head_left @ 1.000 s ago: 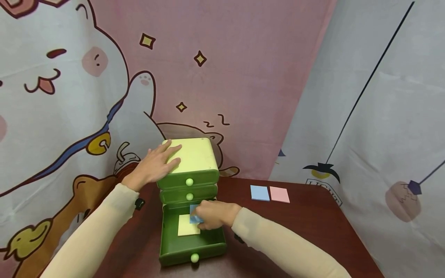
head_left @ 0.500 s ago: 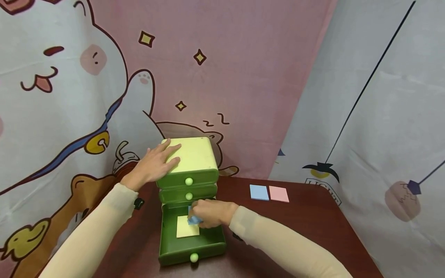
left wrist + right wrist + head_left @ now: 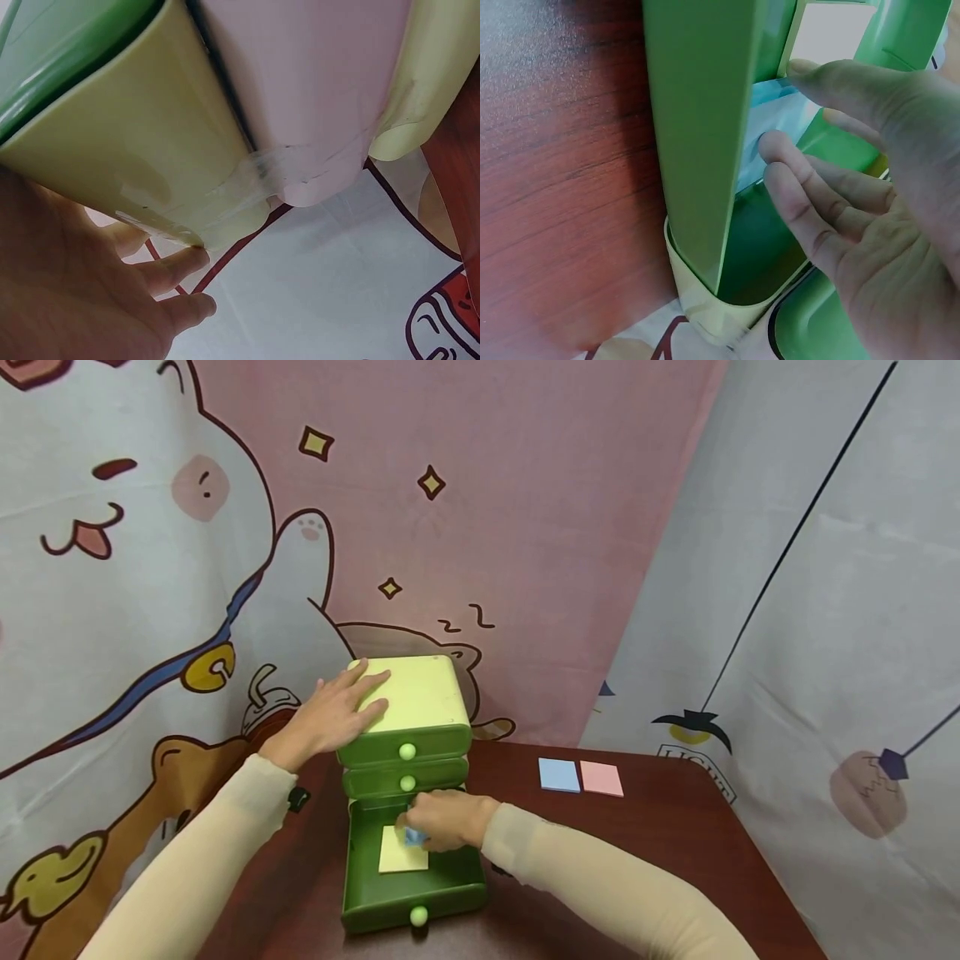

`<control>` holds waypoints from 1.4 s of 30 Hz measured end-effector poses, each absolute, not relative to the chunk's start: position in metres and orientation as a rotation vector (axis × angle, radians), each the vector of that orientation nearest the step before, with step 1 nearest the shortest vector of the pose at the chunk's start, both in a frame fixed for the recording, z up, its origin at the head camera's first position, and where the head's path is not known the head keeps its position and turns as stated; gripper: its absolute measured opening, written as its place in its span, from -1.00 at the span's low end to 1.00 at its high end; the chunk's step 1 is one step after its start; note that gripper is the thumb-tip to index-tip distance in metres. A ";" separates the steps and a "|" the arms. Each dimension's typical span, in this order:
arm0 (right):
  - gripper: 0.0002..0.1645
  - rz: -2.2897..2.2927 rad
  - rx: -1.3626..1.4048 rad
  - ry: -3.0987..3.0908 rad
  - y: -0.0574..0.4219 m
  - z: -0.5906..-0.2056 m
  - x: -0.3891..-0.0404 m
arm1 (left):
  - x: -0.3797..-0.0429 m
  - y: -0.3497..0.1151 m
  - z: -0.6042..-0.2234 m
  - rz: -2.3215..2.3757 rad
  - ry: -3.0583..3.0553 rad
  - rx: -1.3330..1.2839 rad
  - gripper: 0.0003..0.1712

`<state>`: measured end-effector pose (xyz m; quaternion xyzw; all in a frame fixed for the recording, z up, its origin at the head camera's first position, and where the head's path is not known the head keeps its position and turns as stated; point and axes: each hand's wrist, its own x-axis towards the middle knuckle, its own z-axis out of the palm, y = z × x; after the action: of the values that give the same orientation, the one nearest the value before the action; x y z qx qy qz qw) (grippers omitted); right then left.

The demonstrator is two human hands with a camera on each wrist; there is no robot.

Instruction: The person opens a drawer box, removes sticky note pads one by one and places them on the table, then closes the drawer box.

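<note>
A small green-fronted drawer cabinet (image 3: pixel 412 693) with a pale yellow top stands on the table, its bottom drawer (image 3: pixel 367 889) pulled out. On the cabinet's top my left hand (image 3: pixel 337 714) rests with fingers spread; the left wrist view shows fingertips along its back edge. My right hand (image 3: pixel 447 818) reaches into the drawer. There its loosely bent fingers (image 3: pixel 776 146) lie over a blue sticky-note pad (image 3: pixel 769 120), with thumb and fingers apart. In the head view the hand covers most of this pad. A yellow sticky-note pad (image 3: pixel 397 857) lies flat on the drawer floor, beside it.
A blue note pad (image 3: pixel 558 775) and a pink note pad (image 3: pixel 602 779) lie side by side on the dark red-brown table (image 3: pixel 600 860), right of the cabinet. The upper two drawers are closed. A printed cloth hangs behind the table.
My right hand has shifted slightly left inside the drawer, and less of the blue pad shows beneath it. The left hand stays on the cabinet top.
</note>
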<state>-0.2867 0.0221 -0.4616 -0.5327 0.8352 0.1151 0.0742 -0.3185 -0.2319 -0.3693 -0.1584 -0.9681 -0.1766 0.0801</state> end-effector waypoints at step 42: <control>-0.08 0.349 -1.501 2.540 0.032 -0.460 -0.284 | -0.316 -0.231 -0.368 -0.524 -2.891 -0.486 -0.19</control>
<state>-0.2843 0.0319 -0.4605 -0.5034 0.8519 0.1170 0.0853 -0.3158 -0.2305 -0.3682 -0.1626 -0.9675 -0.1754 0.0816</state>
